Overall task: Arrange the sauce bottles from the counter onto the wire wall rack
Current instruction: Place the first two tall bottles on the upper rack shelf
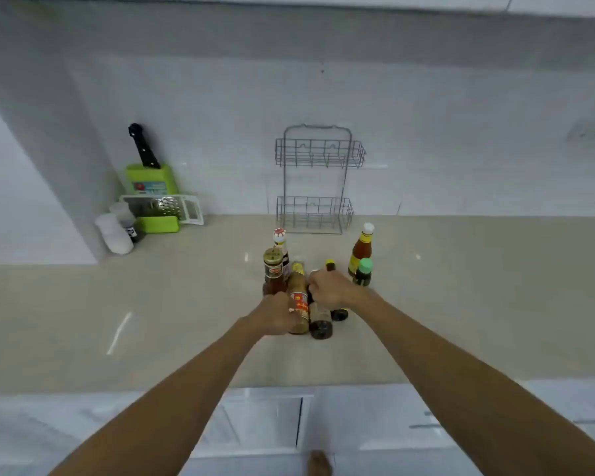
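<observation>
Left hand point(275, 312) fingers are wrapped around the upright tan bottle point(298, 300); right hand point(327, 289) fingers are closed over the dark bottle point(320, 319). Both stand on the tabletop point(152, 304). The wire rack point(318, 178) lies directly beyond, empty.

Pretty bright and even overall, soft white indoor light, no hard shadows anywhere. The counter point(186, 304) is glossy and picks up a few streaky glare marks, the longest one off to the left of where the hands point(327, 289) close on the bottles point(298, 300), plus two small glints just beyond them. Whole shot is soft, kinda compressed and smeary, labels unreadable. Wide-angle lens bends things hard: the wall point(461, 132) edges bow and the forearms stretch huge toward the bottom corners. Far right of the wall has a blurry smudge. Top strip goes greyer and dimmer under the cabinets point(289, 1).
</observation>
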